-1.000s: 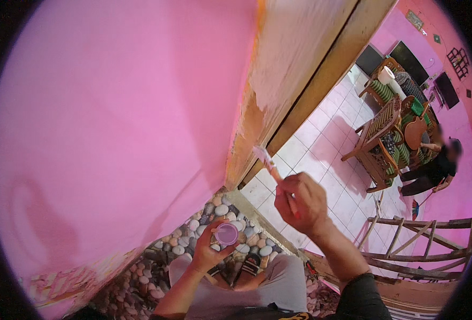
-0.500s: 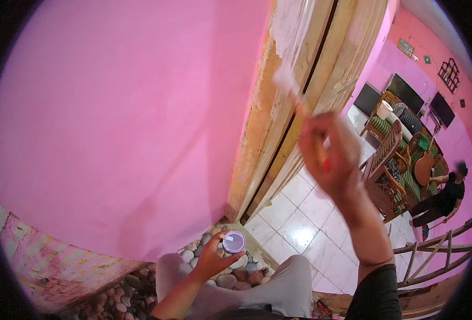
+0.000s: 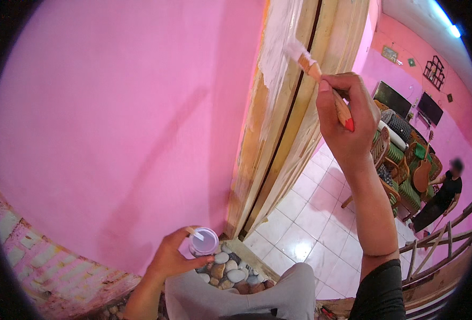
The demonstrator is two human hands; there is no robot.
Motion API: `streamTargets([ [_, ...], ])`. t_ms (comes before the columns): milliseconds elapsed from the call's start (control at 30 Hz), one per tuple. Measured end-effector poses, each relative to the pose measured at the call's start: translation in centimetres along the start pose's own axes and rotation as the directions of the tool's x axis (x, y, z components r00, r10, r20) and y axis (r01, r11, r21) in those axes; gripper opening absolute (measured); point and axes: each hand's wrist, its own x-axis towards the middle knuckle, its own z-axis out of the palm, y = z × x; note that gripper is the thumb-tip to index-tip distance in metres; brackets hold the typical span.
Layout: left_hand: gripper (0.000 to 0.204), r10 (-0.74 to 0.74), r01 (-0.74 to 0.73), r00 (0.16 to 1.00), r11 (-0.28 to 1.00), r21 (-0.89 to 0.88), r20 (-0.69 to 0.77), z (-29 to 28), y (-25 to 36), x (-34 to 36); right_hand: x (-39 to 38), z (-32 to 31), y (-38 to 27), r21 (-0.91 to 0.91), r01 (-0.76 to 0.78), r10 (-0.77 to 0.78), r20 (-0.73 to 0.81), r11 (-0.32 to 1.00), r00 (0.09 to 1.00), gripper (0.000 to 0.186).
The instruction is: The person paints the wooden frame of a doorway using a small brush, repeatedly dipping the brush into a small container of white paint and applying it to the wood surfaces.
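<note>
Raised at the upper right, my right hand (image 3: 348, 112) is closed round the wooden, red-tipped handle of a paintbrush (image 3: 308, 61). Its pale bristles are by the wooden doorframe (image 3: 281, 130), where white paint (image 3: 272, 48) covers part of the bare, worn surface; whether they touch it I cannot tell. Low in the view, my left hand (image 3: 172, 256) grips a small cup (image 3: 206, 242) of pale lilac paint, with a light stick at its rim. A pink wall (image 3: 113, 106) lies left of the frame.
Pebble-patterned ground (image 3: 236, 274) lies below me, a tiled floor (image 3: 300, 229) beyond the doorway. At right are chairs, televisions, a guitar (image 3: 421, 173), a person (image 3: 444, 194) holding a long handle, and a wooden lattice (image 3: 438, 242). The lower left wall (image 3: 30, 250) is patchy.
My right hand and brush have risen higher along the doorframe. My left hand and cup have shifted left. The view has tilted upward, bringing a ceiling light into sight.
</note>
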Motion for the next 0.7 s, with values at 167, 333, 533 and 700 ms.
streamTargets([
  [167, 0.065, 0.115, -0.115, 0.993, 0.993, -0.015, 0.013, -4.7, 1.0, 2.0, -3.4, 1.0, 0.1, -0.058, 0.133, -0.127, 0.096, 0.989, 0.987, 0.015],
  [333, 0.066, 0.178, -0.176, 0.984, 0.982, -0.070, 0.014, -6.7, 0.1, 2.7, -9.5, 1.6, -2.0, 0.003, -0.011, 0.010, 0.281, 1.000, 0.960, 0.018],
  [533, 0.070, 0.173, -0.166, 0.984, 0.977, -0.137, 0.041, -7.8, -1.1, 3.2, -6.4, 0.9, -2.1, -0.020, -0.056, 0.059, 0.245, 0.998, 0.968, 0.013],
  [700, 0.068, 0.125, -0.083, 0.984, 0.952, -0.293, 0.128, -7.8, -0.8, 3.3, 0.8, 0.0, -1.5, -0.056, -0.023, 0.020, -0.058, 0.998, 0.998, 0.010],
])
